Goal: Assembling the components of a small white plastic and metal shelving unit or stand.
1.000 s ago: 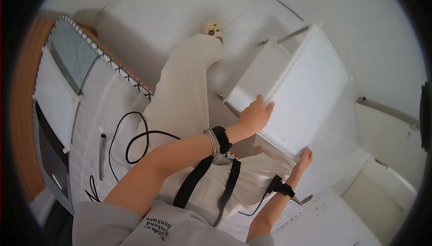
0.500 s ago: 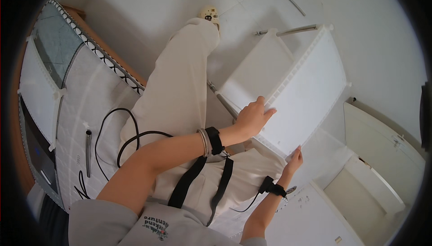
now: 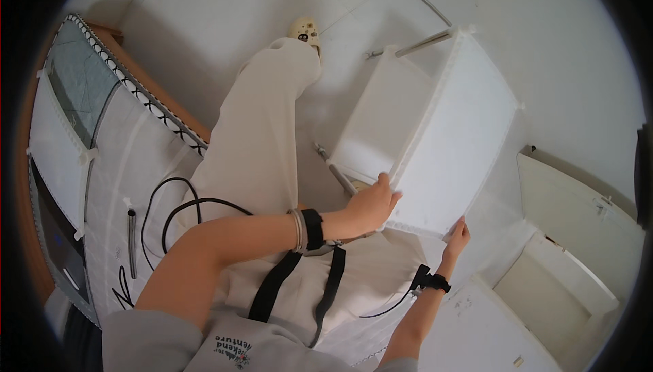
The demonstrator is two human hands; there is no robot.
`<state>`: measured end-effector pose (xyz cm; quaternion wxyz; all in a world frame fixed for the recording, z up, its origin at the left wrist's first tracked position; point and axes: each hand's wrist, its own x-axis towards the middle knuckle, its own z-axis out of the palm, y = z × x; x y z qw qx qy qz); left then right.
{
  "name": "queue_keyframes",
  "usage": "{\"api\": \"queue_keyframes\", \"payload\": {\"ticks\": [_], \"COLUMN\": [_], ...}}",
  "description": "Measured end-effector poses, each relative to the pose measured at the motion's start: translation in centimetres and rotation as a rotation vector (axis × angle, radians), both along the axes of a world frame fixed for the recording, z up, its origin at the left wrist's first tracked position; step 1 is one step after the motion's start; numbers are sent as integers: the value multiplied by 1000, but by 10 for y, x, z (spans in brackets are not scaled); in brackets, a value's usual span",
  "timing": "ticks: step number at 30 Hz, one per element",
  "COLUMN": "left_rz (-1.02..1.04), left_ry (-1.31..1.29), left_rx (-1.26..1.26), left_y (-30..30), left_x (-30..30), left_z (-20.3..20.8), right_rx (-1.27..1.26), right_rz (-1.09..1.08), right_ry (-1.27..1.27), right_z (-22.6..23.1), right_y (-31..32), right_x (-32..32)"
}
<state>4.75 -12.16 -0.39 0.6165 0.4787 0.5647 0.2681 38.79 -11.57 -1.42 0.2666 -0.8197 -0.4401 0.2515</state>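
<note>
A partly assembled white shelf rack stands tilted in front of me, its near panel (image 3: 456, 134) facing up toward me. Behind it is a second white panel (image 3: 374, 117), with metal tubes (image 3: 423, 43) joining the two at the far end. Another metal tube (image 3: 343, 180) shows at the near left. My left hand (image 3: 371, 207) grips the rack's near left edge, thumb raised along the panel. At the near right corner, my right hand (image 3: 458, 237) holds the rim, its fingers partly hidden beneath.
A loose metal tube (image 3: 432, 7) lies on the floor beyond the rack. On the bed (image 3: 160, 147) at left are a white panel (image 3: 60, 147), another tube (image 3: 132, 244) and a black cable (image 3: 146, 208). White cabinets (image 3: 578, 195) stand at right.
The rack has turned slightly, and its far end sits further left in view. Both hands keep their hold; the right has shifted a little to the right, the left slightly lower.
</note>
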Motion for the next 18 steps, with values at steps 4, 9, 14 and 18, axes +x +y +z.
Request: {"api": "queue_keyframes", "payload": {"ticks": [4, 9, 14, 18], "left_rz": [-130, -378, 77, 197], "left_ry": [-40, 156, 447, 508], "left_rx": [-5, 496, 623, 719], "left_y": [-9, 44, 193, 258], "left_x": [11, -36, -71, -76], "left_z": [-6, -59, -28, -36], "right_rx": [40, 317, 96, -3], "right_rz": [91, -25, -174, -269], "right_ry": [-59, -525, -54, 379], "right_z": [-1, -2, 18, 15], "right_y": [33, 37, -39, -73], "right_x": [30, 26, -70, -155]}}
